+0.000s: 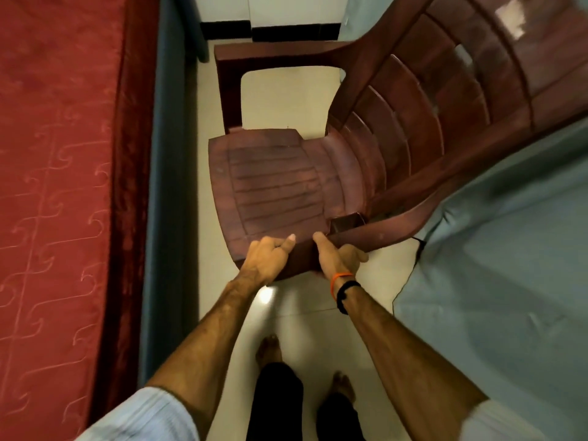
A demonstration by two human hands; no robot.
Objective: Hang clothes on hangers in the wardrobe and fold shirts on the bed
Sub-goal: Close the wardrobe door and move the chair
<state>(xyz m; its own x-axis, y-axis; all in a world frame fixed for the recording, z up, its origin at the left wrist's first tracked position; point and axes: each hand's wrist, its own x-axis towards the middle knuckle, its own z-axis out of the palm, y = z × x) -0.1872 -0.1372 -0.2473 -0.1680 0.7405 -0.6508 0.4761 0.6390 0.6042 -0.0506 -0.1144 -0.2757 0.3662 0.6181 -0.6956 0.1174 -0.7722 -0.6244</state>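
Head cam: both hands, left (265, 259) & right (339, 257), grip chair (276, 186); fingers hidden underneath.

A brown plastic armchair (318, 173) stands on the pale glossy tiled floor (286, 310) in the middle of the frame. A red patterned bed (57, 186) fills the left side; grey-blue cloth (493, 281) covers the lower right. A white wall (286, 9) with a black skirting strip runs along the top.

Dim, warm indoor light. A bright glare spot sits on the floor tiles (266, 296) near 6 o'clock, another on the chair back (512, 23) toward 1 o'clock. Wide-angle bending and soft blur grow toward the edges.
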